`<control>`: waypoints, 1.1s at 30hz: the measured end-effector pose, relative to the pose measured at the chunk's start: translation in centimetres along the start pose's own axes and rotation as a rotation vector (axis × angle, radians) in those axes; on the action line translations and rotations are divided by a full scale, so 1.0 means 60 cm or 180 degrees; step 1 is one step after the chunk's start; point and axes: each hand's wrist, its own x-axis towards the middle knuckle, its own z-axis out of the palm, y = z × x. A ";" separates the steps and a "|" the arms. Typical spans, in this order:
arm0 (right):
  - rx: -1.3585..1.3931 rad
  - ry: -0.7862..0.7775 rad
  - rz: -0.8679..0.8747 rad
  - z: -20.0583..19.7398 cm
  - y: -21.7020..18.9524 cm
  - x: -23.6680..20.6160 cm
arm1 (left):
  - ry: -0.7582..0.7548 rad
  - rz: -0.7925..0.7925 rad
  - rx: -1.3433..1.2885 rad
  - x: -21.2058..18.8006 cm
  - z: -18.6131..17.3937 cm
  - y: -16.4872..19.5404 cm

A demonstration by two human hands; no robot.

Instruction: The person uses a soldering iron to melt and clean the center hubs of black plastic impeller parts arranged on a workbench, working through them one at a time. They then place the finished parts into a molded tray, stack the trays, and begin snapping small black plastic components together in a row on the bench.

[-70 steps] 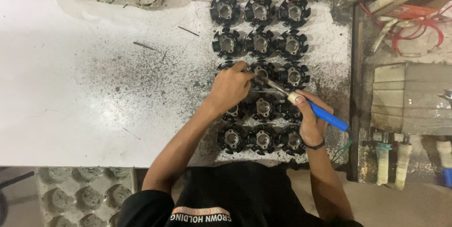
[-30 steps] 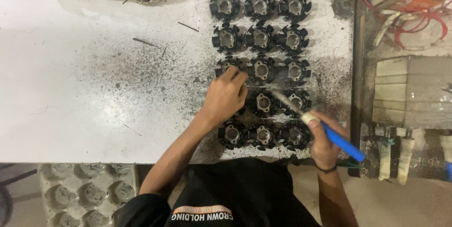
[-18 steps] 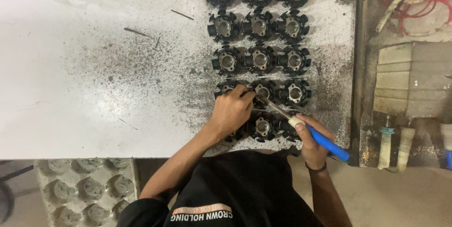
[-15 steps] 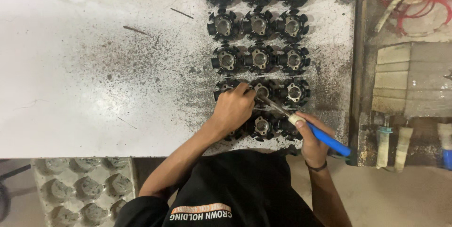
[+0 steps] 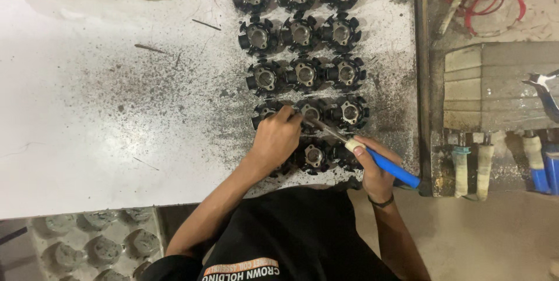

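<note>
Fifteen black, toothed, ring-shaped metal parts lie in five rows of three on the white table (image 5: 87, 112), some partly hidden under the hands. The left hand (image 5: 276, 141) presses its fingertips together on the middle part of the fourth row (image 5: 310, 110), a dark ring with a grey hub. The right hand (image 5: 375, 167) wraps its fingers around a blue-handled tool (image 5: 384, 166) whose metal tip touches that part.

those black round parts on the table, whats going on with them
A person works on black, toothed stator-like cores laid out in rows of three on a white table dusted with dark grit. The left hand steadies the middle core of the fourth row, while the right hand holds a blue-handled tool with its metal tip at that core.
</note>
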 end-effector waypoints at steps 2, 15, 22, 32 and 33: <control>-0.0153 -0.0059 0.0071 -0.001 0.000 0.001 | 0.0021 0.0022 0.0028 0.001 0.001 0.002; -0.0211 -0.0198 -0.0266 -0.005 0.007 0.004 | -0.0272 -0.0173 0.0032 0.013 -0.003 -0.002; 0.0995 0.0118 -0.0228 -0.051 -0.007 -0.011 | 0.0241 -0.0143 -0.0132 -0.001 -0.052 0.019; -0.0755 -0.0026 -0.0138 -0.046 -0.013 -0.157 | -0.0191 0.0210 -0.0292 -0.115 -0.028 0.043; -0.0738 -0.0029 -0.0188 -0.043 -0.010 -0.160 | -0.0226 0.0191 -0.0307 -0.118 -0.024 0.042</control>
